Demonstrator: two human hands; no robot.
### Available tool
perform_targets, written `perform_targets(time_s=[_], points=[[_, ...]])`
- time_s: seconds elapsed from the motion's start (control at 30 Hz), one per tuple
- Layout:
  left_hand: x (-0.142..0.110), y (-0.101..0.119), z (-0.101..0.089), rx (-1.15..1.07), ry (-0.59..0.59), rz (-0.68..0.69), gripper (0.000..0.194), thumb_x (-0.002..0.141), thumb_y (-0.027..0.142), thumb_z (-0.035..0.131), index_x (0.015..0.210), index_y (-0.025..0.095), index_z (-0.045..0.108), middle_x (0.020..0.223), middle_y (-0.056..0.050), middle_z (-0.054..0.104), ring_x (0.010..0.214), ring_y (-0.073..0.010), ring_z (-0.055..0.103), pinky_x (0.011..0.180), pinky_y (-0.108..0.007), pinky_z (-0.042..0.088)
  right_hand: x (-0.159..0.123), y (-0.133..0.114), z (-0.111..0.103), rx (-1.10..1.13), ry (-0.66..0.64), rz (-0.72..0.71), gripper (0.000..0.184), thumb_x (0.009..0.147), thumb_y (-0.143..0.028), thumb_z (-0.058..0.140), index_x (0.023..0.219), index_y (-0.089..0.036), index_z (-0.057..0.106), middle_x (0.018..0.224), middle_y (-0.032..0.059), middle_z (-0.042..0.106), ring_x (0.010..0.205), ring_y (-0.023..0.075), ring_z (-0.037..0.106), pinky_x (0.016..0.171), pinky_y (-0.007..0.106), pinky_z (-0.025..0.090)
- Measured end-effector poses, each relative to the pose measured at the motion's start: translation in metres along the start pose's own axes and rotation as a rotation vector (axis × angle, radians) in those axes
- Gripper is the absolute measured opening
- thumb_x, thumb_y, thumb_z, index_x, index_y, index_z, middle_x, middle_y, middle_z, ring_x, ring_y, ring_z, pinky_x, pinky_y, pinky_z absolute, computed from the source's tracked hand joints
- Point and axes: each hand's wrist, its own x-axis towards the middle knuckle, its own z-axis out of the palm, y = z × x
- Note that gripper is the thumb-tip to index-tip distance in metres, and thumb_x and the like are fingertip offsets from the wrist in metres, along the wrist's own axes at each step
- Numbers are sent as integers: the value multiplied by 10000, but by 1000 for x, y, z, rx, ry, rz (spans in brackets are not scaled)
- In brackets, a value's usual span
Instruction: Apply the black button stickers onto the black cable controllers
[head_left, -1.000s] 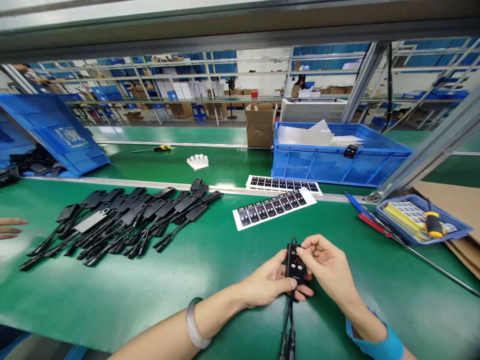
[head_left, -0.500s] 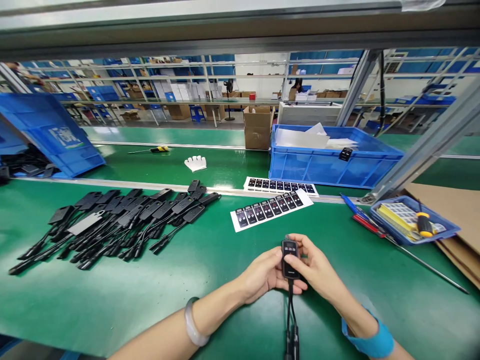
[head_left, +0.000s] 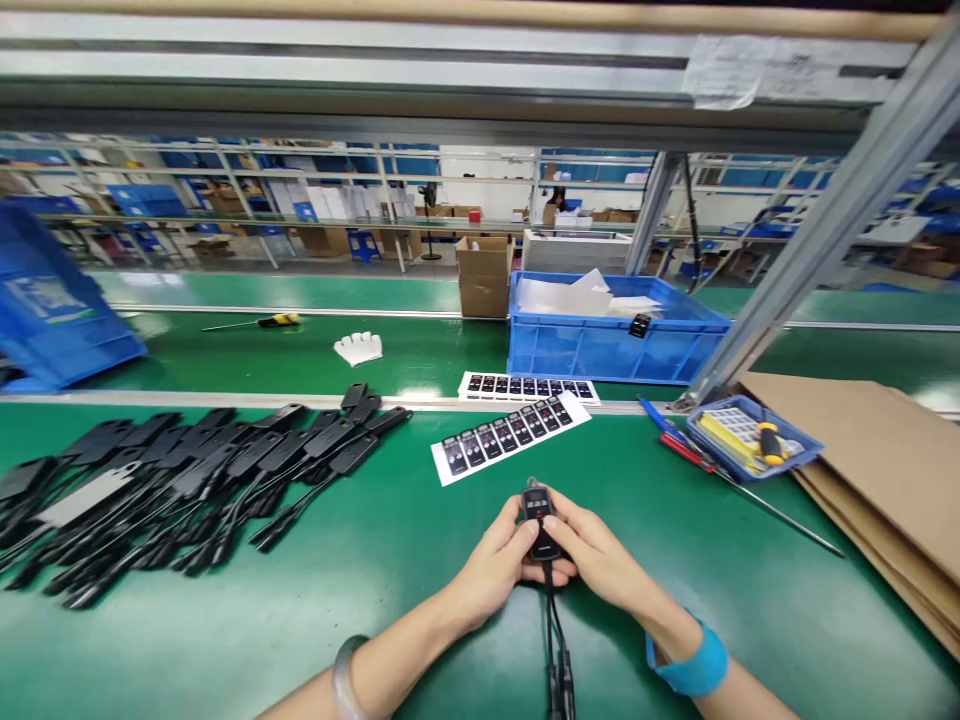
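A small black controller (head_left: 538, 520) with buttons on its face sits between both hands over the green bench mat. My left hand (head_left: 496, 568) wraps its left side, thumb on top. My right hand (head_left: 594, 556) grips its right side, fingers curled. Its black cables (head_left: 556, 650) trail down toward me. A white sticker sheet (head_left: 510, 437) with black labels lies just beyond the hands, and a second sheet (head_left: 529, 386) lies behind it.
A pile of black controllers with cables (head_left: 180, 480) covers the left of the bench. A blue crate (head_left: 607, 345), a small blue tray of tools (head_left: 754, 440), brown cardboard (head_left: 892, 470), a white glove (head_left: 358, 347) and a screwdriver (head_left: 262, 321) lie around.
The view has swung right and up. Both hands keep the controller and have drawn closer around it. The other person's fingers at the far left are gone.
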Motion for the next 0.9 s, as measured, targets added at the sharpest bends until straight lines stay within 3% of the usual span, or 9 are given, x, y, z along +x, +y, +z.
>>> perform_targets(time_s=[0.13,0.23,0.33,0.4,0.47,0.57,0.63,0.73,0.9], points=[[3,-3,0,95,52,17,606,787,516,597,1215,172,340,1027,-105,617,800,-208,652,732,-357,539,1,-5,6,-132,69,-39,325,952,-311,377,1219,-202,527,848,8,621,759,156,582,720,273,491],[7,-4,-2,66,134,47,633,796,513,585,1287,205,332,1192,-110,560,948,-225,620,820,-368,523,1,-5,9,-318,122,-119,422,937,-315,420,1339,-187,410,984,52,610,912,201,566,827,332,477],[11,0,-10,197,138,55,692,837,596,451,1383,211,271,1287,-111,513,1113,-255,545,945,-400,461,2,-5,7,-599,167,-190,716,835,-312,601,1417,-82,253,1169,153,510,1063,265,489,939,391,429],[16,4,-20,526,104,117,700,846,624,382,1401,211,276,1302,-103,510,1179,-262,498,1026,-437,385,4,-5,0,-764,200,-174,707,839,-230,566,1421,-38,213,1173,174,481,1063,261,478,940,373,436],[22,8,-35,986,116,288,665,837,607,403,1380,228,342,1339,-80,481,1251,-269,425,1091,-469,287,5,-4,-12,-956,282,-83,630,842,-133,481,1415,-43,234,1154,166,485,1047,250,481,925,358,448],[34,9,-59,1507,244,457,670,830,585,399,1378,201,360,1426,-81,369,1348,-314,257,1111,-550,186,4,-2,-38,-1187,446,139,601,770,-23,447,1363,-44,348,1089,195,520,976,289,509,850,429,474],[39,9,-70,1652,299,415,682,850,567,356,1387,147,338,1433,-119,344,1356,-342,217,1088,-593,192,1,2,-55,-1217,558,242,564,750,23,403,1313,-5,405,1040,249,532,932,333,525,789,514,465],[36,11,-74,1710,274,365,601,882,501,355,1352,128,382,1388,-144,409,1328,-336,290,1075,-582,236,1,8,-70,-1186,671,250,529,763,31,363,1286,8,436,1109,299,494,992,377,500,823,594,401],[17,19,-54,1707,172,361,415,883,351,445,1276,220,470,1271,-107,493,1282,-292,369,1086,-567,232,10,21,-71,-1034,592,76,380,865,-115,363,1190,-106,560,1050,164,543,952,280,539,828,393,459]])
